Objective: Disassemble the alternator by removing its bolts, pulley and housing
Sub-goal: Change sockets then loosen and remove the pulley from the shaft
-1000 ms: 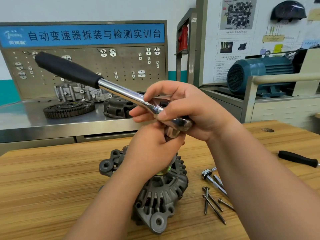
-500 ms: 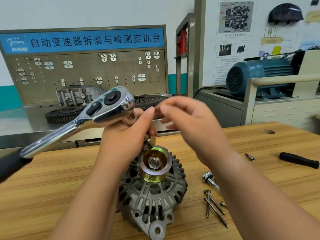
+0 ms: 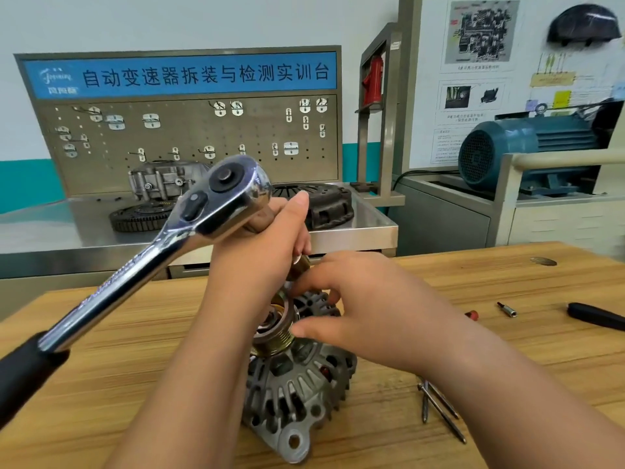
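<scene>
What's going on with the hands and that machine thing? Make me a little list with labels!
Left hand: holds the chrome ratchet wrench with a black handle just under its head, up above the machine
Right hand: grips the brass-coloured grooved pulley
Machine: grey cast-metal alternator on the wooden table, pulley on top
Loose parts: long steel bolts lying on the table, right of the alternator
Other tool: black-handled tool near the table's right edge
</scene>
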